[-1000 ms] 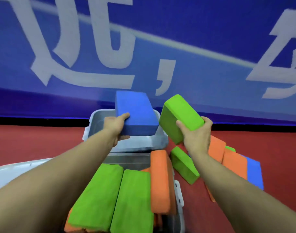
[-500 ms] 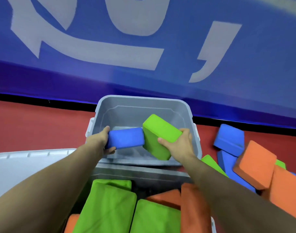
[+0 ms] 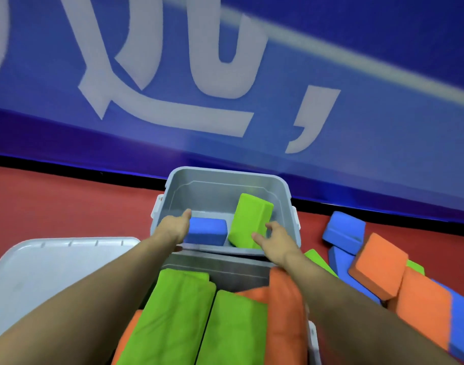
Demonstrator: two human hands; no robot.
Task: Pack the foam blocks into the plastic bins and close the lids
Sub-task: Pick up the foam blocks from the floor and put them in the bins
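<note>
A grey plastic bin (image 3: 225, 180) stands open on the red floor ahead of me. Inside it a blue foam block (image 3: 208, 231) lies flat on the left, and a green foam block (image 3: 249, 219) leans tilted on the right. My left hand (image 3: 172, 229) is at the blue block's left end with the thumb raised straight; its fingers are hidden. My right hand (image 3: 274, 239) is at the green block's near lower corner, fingers spread and loose. A nearer grey bin (image 3: 217, 270) under my arms is filled with green and orange blocks.
A grey lid (image 3: 54, 264) lies flat to the left of the near bin. Loose blocks are heaped on the floor at the right: a blue block (image 3: 344, 230), an orange block (image 3: 378, 262) and more behind them. A blue banner wall stands behind the far bin.
Both hands came down into the far bin with the blue and green blocks. The blocks now rest inside it, and both grips have loosened.
</note>
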